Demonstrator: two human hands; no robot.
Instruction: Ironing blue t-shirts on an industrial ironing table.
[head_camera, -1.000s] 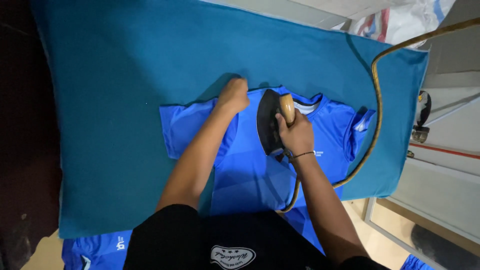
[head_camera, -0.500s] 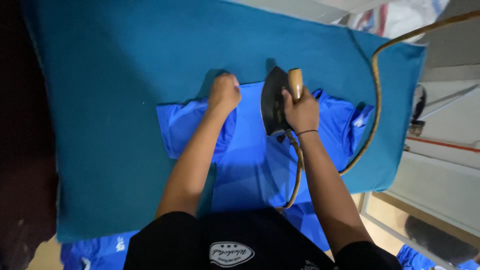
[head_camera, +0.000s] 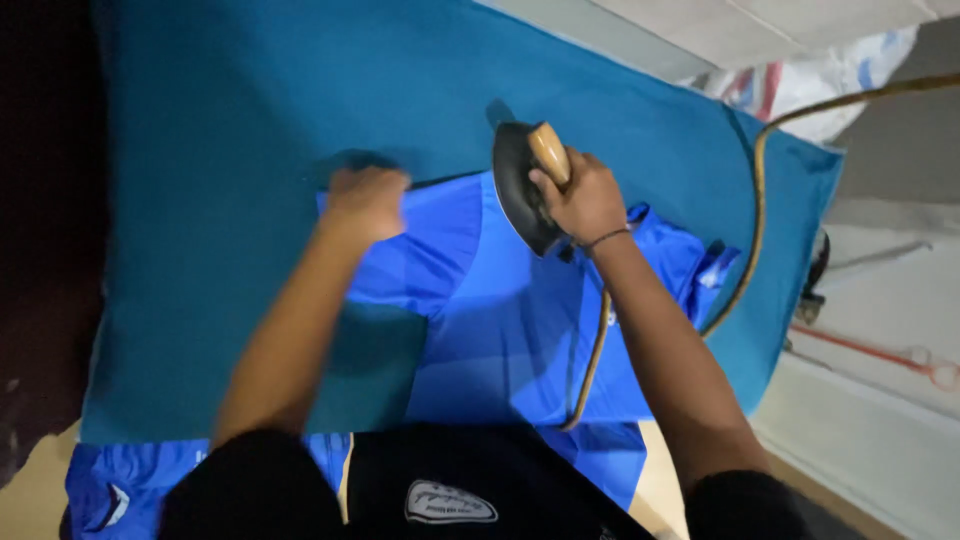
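Note:
A bright blue sports shirt (head_camera: 500, 300) lies flat on a teal cloth-covered ironing surface (head_camera: 230, 130). My right hand (head_camera: 580, 200) grips the wooden handle of a dark clothes iron (head_camera: 520, 185), which rests at the shirt's far edge, partly over the teal cloth. My left hand (head_camera: 365, 200) presses down on the shirt's left sleeve area, fingers curled and blurred. The iron's tan cord (head_camera: 590, 360) runs back toward my body over the shirt.
A thick tan cable (head_camera: 760, 200) arcs over the right end of the surface. More blue garments (head_camera: 110, 490) hang below the near edge. White sacks (head_camera: 830, 70) and a pale floor lie at right. Dark space borders the left.
The iron slid away from me up to the shirt's far edge. My left hand moved left along the shirt. The view drew closer.

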